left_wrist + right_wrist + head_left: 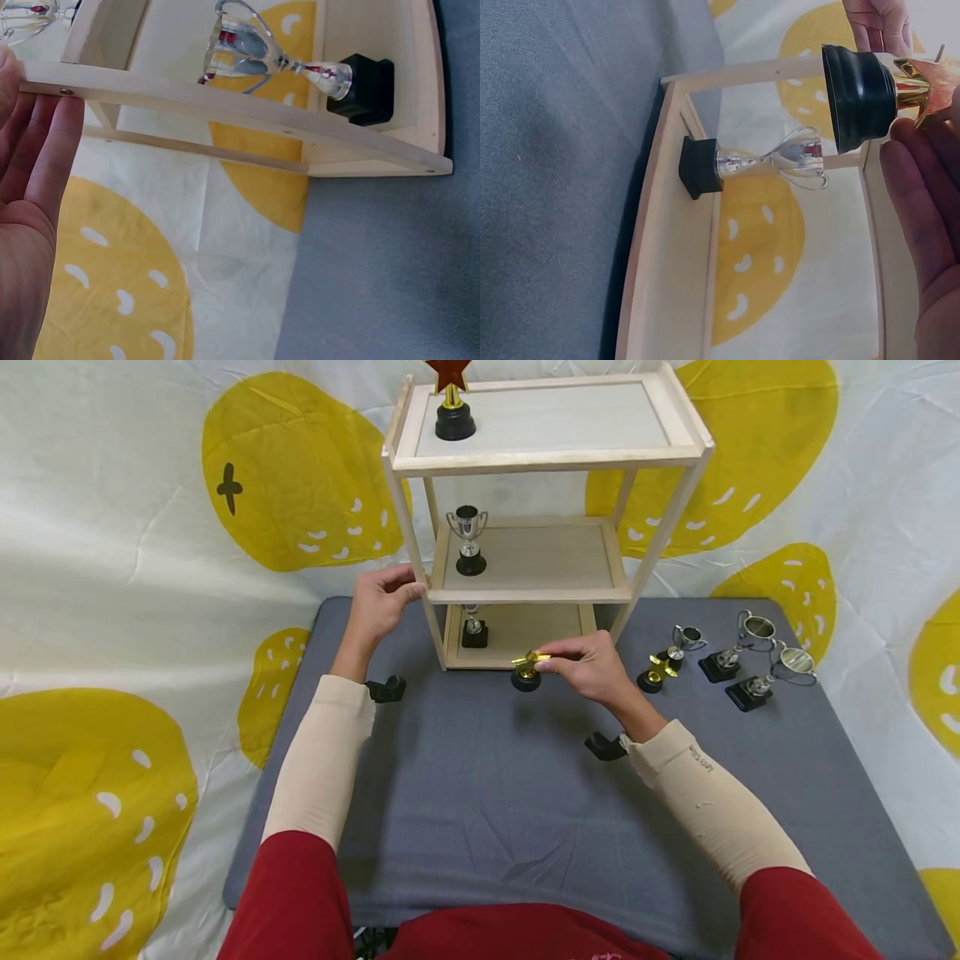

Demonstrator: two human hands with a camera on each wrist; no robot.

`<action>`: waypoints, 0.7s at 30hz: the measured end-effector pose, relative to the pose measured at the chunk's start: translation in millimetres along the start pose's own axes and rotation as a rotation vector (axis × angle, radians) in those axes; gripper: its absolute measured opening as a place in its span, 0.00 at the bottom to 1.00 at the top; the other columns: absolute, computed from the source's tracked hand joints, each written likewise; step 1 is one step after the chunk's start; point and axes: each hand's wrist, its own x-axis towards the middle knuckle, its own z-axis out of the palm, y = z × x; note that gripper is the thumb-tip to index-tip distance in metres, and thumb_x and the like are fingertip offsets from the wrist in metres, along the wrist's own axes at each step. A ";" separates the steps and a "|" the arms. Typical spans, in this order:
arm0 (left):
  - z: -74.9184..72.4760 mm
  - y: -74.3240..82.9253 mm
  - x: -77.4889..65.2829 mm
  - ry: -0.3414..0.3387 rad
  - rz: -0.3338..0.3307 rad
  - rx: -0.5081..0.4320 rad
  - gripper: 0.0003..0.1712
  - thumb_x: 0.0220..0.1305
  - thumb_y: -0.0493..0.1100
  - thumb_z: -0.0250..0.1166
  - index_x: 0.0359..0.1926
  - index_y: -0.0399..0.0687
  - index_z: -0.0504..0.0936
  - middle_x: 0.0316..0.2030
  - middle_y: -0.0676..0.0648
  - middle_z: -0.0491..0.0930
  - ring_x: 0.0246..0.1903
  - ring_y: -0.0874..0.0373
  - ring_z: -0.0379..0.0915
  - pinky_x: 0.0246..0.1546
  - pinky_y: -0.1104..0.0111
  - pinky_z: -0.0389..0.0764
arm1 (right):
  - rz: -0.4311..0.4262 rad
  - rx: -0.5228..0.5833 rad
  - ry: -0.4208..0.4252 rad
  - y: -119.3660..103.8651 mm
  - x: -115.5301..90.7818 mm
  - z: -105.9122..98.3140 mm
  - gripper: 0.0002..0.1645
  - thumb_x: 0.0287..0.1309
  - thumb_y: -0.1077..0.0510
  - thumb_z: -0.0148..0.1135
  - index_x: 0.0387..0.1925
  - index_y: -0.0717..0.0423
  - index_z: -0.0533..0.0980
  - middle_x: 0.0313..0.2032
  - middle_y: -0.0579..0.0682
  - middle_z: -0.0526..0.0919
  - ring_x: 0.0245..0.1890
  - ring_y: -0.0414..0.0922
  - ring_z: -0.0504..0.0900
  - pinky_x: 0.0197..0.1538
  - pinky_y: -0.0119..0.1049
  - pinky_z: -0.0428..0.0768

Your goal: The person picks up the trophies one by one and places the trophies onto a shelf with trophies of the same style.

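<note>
My right hand (592,668) pinches a small gold star trophy (861,97) by its star, with the round black base hanging free. It is held just in front of the lowest tier of a wooden three-tier shelf (540,462). My left hand (379,608) grips the shelf's left front post (187,101) at middle-tier height. On the bottom tier, at the left, a silver cup trophy (701,169) stands upright. Another silver cup (468,543) stands at the left of the middle tier. A red-and-gold star trophy (454,422) occupies the top tier's left side.
On the grey-covered table (480,827), right of the shelf, lie a gold star trophy (655,677), a small silver cup (677,653) and two larger silver cups, one at the back (722,665) and one nearer (750,693). A patterned cloth (112,568) hangs behind.
</note>
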 end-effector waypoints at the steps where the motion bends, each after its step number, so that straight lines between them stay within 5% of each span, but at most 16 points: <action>1: 0.2 -1.8 0.8 0.003 0.000 -0.003 0.18 0.62 0.37 0.69 0.52 0.33 0.84 0.41 0.43 0.87 0.39 0.65 0.82 0.49 0.68 0.86 | -0.001 -0.001 0.001 0.3 0.2 0.0 0.08 0.46 0.68 0.75 0.32 0.63 0.88 0.31 0.61 0.89 0.28 0.25 0.84 0.28 0.21 0.81; 13: 0.8 -3.2 2.1 0.003 -0.003 0.001 0.19 0.61 0.36 0.69 0.53 0.31 0.83 0.44 0.38 0.86 0.39 0.65 0.82 0.50 0.67 0.86 | -0.019 0.005 0.002 -5.8 3.2 -1.3 0.07 0.48 0.65 0.76 0.33 0.60 0.88 0.30 0.60 0.89 0.28 0.27 0.85 0.28 0.23 0.83; 21: 0.2 -1.8 1.6 0.003 -0.010 0.000 0.16 0.62 0.37 0.68 0.51 0.37 0.85 0.42 0.43 0.87 0.39 0.65 0.82 0.49 0.69 0.86 | -0.020 0.016 0.003 -9.2 6.9 -3.4 0.07 0.48 0.67 0.75 0.33 0.62 0.88 0.30 0.62 0.89 0.26 0.28 0.85 0.26 0.23 0.83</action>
